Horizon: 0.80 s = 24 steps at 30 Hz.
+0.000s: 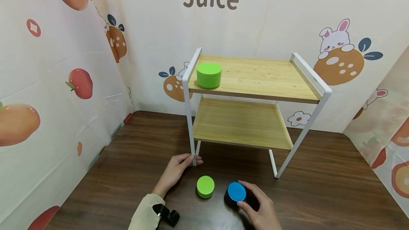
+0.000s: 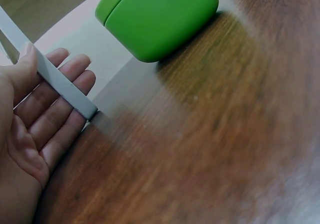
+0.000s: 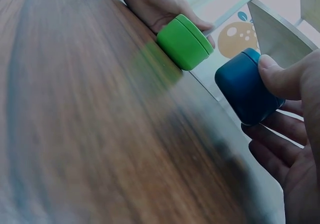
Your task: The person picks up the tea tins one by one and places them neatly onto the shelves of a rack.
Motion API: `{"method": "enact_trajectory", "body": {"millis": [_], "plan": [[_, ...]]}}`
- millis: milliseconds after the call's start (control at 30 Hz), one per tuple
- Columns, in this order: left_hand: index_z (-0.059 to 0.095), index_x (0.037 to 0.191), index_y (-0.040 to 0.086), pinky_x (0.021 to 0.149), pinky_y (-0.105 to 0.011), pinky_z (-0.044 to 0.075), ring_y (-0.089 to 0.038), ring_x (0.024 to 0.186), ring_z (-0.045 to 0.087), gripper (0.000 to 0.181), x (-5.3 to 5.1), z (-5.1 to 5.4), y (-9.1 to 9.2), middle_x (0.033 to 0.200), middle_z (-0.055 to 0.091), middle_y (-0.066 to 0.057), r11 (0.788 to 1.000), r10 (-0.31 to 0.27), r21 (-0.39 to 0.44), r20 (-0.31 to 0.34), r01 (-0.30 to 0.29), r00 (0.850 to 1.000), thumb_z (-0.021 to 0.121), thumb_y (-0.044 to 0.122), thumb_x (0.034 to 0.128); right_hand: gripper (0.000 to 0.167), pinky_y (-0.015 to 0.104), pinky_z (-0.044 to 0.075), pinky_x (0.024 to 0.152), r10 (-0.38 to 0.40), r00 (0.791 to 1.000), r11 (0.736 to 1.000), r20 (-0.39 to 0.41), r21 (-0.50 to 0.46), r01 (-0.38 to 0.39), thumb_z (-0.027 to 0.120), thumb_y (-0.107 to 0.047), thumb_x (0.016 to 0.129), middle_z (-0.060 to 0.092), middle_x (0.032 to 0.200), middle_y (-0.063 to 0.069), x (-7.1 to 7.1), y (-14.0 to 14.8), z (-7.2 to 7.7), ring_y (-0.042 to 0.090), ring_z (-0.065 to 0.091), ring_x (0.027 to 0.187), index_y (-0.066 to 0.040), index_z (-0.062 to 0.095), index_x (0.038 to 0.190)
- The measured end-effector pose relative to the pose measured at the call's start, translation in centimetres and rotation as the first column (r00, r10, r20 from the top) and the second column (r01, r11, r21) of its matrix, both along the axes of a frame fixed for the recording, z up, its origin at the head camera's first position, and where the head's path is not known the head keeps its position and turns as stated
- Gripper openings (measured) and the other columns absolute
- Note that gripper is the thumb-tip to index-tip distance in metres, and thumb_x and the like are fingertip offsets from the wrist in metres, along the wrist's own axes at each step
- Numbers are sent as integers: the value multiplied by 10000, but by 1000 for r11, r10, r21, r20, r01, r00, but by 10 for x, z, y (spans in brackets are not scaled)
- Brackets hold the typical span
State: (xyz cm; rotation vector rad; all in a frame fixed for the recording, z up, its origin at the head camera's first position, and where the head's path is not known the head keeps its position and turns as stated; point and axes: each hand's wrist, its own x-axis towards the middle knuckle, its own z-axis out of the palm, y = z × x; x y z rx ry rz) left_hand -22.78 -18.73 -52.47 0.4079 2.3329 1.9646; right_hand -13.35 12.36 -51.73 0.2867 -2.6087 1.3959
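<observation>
My left hand (image 1: 175, 169) pinches the foot of the white front-left leg (image 2: 65, 86) of a two-tier shelf, thumb on one side and fingers behind. In my right hand (image 1: 262, 208) is a small round blue tin (image 1: 236, 192), gripped between thumb and fingertips; the right wrist view shows the blue tin (image 3: 245, 86) with its lid on. Whether it touches the table I cannot tell. Between the hands a small lidded green tin (image 1: 205, 186) stands upright on the table. A larger green tin (image 1: 209, 75) sits at the left end of the shelf's top board (image 1: 255, 77).
The shelf's lower wooden board (image 1: 239, 123) hangs under the top one. The shelf's front-right leg (image 1: 300, 139) slants down to the dark wooden table (image 1: 338, 187). Behind and at both sides hangs a printed curtain (image 1: 271, 17). A black strap mount (image 1: 166, 214) is on the left wrist.
</observation>
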Motion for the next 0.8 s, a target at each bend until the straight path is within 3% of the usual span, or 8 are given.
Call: {"method": "enact_trajectory", "body": {"millis": [167, 467, 800], "plan": [[744, 1259, 9, 1031, -184, 503, -63, 1193, 708, 374, 0, -1, -1, 1194, 790, -162, 1000, 6, 1, 3, -6, 1000, 518, 274, 1125, 473, 287, 564, 957, -9, 1000, 1000, 13, 1, 9, 868, -249, 880, 713, 1258, -194, 2, -1, 1, 28, 671, 1163, -285, 715, 1326], [745, 1248, -10, 1025, -185, 506, -131, 1209, 716, 379, 0, -3, -2, 1184, 788, -180, 1000, 7, 0, -14, -7, 1000, 520, 269, 1124, 456, 269, 563, 960, 1, 1000, 1000, -29, -15, -1, 847, -212, 904, 723, 1275, -154, 1, -2, -2, 9, 667, 1171, -248, 709, 1337], [746, 1255, 8, 1038, -199, 506, -147, 1206, 720, 375, 0, -1, 0, 1180, 793, -163, 1000, 4, 11, -8, -3, 1000, 526, 281, 1122, 465, 238, 574, 943, 14, 997, 999, -80, -31, -17, 838, -157, 908, 727, 1297, -79, -3, 0, 5, -24, 654, 1169, -139, 698, 1351]]}}
